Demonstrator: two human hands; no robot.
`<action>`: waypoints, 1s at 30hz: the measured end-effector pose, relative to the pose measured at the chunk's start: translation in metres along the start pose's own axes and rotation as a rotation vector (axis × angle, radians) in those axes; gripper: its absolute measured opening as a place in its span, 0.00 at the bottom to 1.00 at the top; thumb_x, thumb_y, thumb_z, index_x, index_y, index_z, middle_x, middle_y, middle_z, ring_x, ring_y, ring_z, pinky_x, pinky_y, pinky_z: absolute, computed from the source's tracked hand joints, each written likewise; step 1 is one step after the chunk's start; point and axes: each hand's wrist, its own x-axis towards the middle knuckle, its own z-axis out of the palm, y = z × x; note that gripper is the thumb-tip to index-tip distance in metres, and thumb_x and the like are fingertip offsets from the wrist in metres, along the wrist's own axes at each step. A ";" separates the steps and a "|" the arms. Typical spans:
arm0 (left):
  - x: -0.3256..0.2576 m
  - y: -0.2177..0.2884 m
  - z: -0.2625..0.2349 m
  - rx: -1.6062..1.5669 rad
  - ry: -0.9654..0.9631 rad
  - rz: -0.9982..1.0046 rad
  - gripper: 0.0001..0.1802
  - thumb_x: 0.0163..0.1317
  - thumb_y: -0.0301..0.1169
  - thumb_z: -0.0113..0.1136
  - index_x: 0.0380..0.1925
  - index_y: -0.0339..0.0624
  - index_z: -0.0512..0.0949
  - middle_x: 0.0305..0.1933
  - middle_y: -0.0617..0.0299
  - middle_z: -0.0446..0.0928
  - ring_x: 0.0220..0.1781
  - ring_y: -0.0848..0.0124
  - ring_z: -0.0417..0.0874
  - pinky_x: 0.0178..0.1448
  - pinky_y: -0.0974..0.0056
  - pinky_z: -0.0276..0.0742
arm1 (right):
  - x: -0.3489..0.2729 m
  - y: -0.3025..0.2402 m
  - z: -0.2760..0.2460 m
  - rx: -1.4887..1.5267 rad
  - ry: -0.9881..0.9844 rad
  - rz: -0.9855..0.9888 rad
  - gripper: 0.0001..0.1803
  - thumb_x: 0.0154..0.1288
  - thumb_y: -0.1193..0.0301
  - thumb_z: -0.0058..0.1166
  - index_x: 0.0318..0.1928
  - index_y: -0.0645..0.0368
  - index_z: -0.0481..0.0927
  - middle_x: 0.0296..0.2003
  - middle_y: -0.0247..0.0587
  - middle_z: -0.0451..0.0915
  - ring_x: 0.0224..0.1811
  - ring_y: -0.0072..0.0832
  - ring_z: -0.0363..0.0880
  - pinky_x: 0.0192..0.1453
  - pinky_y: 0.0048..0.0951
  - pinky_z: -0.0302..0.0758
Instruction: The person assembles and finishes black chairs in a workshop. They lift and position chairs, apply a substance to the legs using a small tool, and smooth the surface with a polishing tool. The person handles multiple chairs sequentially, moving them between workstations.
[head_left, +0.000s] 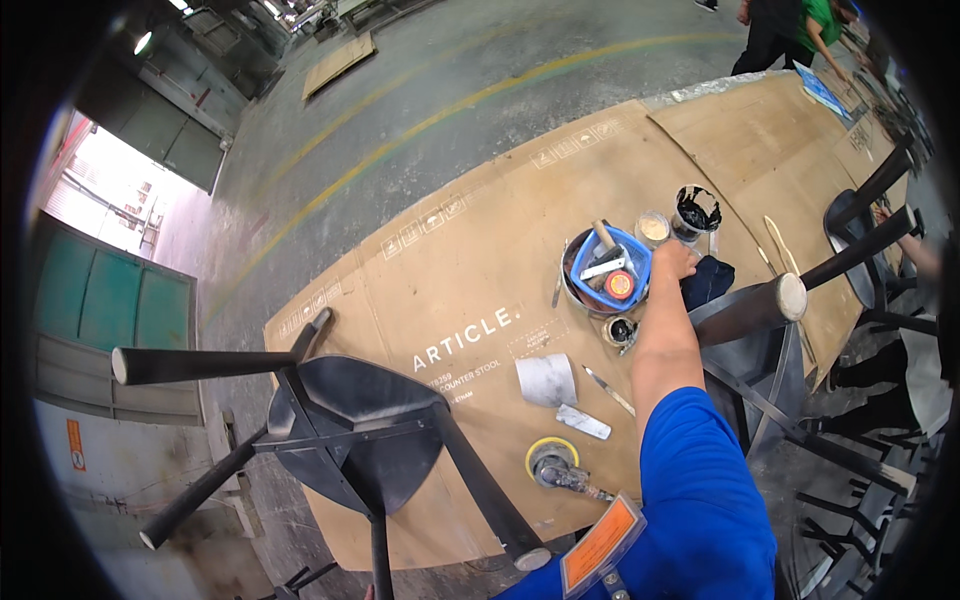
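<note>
My right hand (675, 260) reaches forward on a bare forearm out of a blue sleeve and rests at the right rim of a round metal bucket (577, 296). The bucket holds a blue tub, a red-lidded can (620, 285) and a wooden-handled tool (603, 236). A dark blue cloth (708, 280) lies just right of the hand. Whether the fingers grip anything is hidden. My left hand is out of the picture.
Brown cardboard (450, 300) covers the bench. On it lie a small tin (620, 331), a beige-filled jar (653, 228), a black-lined cup (697, 210), a white sheet (547, 380), a scraper (610, 391) and a yellow-pad sander (553, 463). Black stools lie overturned at left (350, 430) and right (755, 310). People stand at the far right.
</note>
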 end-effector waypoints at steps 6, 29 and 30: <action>0.003 -0.003 -0.004 0.123 0.066 0.004 0.35 0.59 0.35 0.60 0.66 0.48 0.60 0.28 0.59 0.76 0.20 0.71 0.75 0.22 0.67 0.72 | -0.010 0.007 -0.005 0.095 0.146 -0.078 0.18 0.67 0.65 0.39 0.53 0.49 0.76 0.49 0.44 0.75 0.57 0.42 0.69 0.58 0.52 0.64; 0.079 -0.055 -0.039 -0.163 -0.143 0.173 0.43 0.57 0.32 0.57 0.70 0.47 0.46 0.25 0.51 0.74 0.18 0.61 0.77 0.20 0.60 0.74 | -0.342 0.243 -0.261 1.084 -0.709 -0.802 0.19 0.65 0.80 0.45 0.56 0.58 0.61 0.41 0.40 0.79 0.34 0.19 0.75 0.32 0.19 0.72; 0.075 -0.054 -0.038 -0.166 -0.173 0.148 0.44 0.57 0.32 0.57 0.70 0.47 0.45 0.25 0.52 0.74 0.17 0.61 0.77 0.20 0.61 0.74 | -0.348 0.249 -0.268 1.076 -0.734 -0.755 0.18 0.65 0.80 0.46 0.54 0.58 0.61 0.40 0.39 0.79 0.34 0.18 0.74 0.31 0.18 0.70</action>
